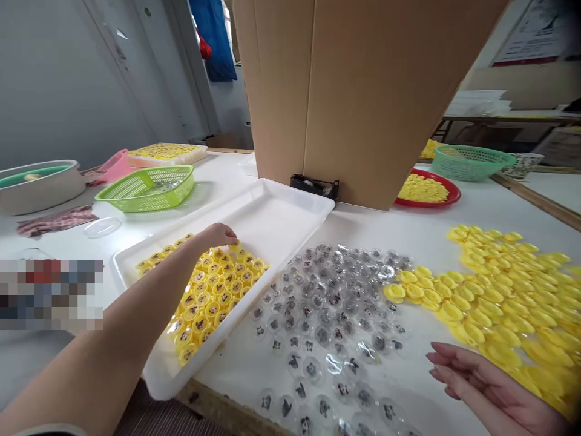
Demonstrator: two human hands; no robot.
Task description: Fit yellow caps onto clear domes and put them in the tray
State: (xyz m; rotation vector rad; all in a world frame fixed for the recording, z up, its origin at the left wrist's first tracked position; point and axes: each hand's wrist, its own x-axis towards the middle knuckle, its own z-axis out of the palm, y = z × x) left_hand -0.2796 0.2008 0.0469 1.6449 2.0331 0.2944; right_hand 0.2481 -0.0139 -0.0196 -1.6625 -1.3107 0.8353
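Fingertips of left hand (221,235) partly hide yellow disc (234,244).

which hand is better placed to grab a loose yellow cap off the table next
Probably the right hand: it looks empty and is beside the loose yellow caps, while the left hand is at a yellow disc in the white tray.

- Tray (290,209): smooth white plastic
- Clear discs (318,301): glossy, see-through plastic
- Yellow cups (494,293): shiny plastic
- Box (354,91): matt brown cardboard
- Table (426,233): smooth white top, rough wooden edge
- Green basket (152,197): slotted plastic
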